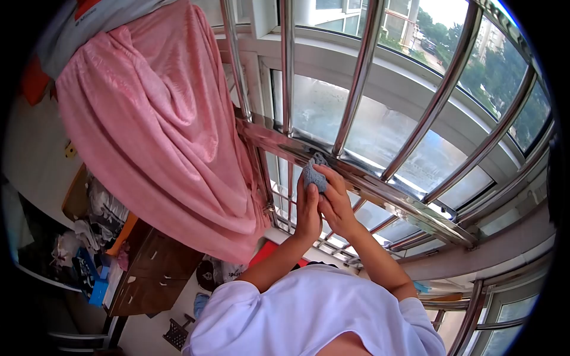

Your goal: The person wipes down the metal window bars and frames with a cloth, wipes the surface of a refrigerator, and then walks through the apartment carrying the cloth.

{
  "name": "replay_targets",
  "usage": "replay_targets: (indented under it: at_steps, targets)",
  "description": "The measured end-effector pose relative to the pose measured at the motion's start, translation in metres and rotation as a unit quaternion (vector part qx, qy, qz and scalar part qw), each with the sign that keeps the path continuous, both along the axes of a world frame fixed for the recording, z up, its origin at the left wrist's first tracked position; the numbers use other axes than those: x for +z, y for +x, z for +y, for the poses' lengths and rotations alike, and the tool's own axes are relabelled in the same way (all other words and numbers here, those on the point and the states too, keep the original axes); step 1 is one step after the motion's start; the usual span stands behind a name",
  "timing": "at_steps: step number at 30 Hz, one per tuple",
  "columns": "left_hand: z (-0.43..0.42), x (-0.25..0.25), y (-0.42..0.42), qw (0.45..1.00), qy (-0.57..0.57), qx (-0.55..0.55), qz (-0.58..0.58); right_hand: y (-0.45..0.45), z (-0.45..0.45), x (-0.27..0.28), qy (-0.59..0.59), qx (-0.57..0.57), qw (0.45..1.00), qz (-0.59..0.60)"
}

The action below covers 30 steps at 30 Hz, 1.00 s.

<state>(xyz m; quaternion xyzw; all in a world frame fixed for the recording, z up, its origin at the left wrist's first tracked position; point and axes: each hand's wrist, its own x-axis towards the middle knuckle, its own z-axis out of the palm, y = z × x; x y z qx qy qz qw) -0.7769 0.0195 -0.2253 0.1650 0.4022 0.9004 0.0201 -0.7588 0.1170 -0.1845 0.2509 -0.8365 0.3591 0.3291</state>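
Observation:
A crumpled grey-blue cloth [313, 176] is bunched between my two hands, in front of the shiny metal rail [374, 194] of a window guard. My left hand [309, 210] is closed on the cloth from the left, its fingers pointing up. From the right, my right hand [336, 202] wraps its fingers over the same cloth. The two hands touch near the thumbs. A bit of cloth sticks out above the fingers, close to the rail; I cannot tell whether it touches the metal.
Upright metal bars [359, 77] rise from the rail before the window panes [380, 121]. A large pink blanket [148, 118] hangs at the left. Below it stand a brown wooden cabinet [157, 264] and a blue box [100, 291]. A dark plastic basket [176, 333] sits on the floor.

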Motion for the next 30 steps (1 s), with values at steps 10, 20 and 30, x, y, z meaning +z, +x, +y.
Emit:
replay_targets:
  at_steps: [10, 20, 30]
  targets:
    - [-0.058, 0.005, -0.158, 0.878, -0.187, 0.439, 0.046, 0.053, 0.052, 0.019, 0.052, -0.303, 0.94, 0.15]
    - [0.009, -0.015, -0.077, 0.787, -0.377, 0.394, 0.287, 0.036, 0.075, 0.023, 0.067, -0.397, 0.905, 0.137]
    - [-0.06, 0.007, -0.197, 0.718, -0.349, 0.577, 0.176, 0.035, 0.075, 0.024, 0.103, -0.407, 0.892, 0.166]
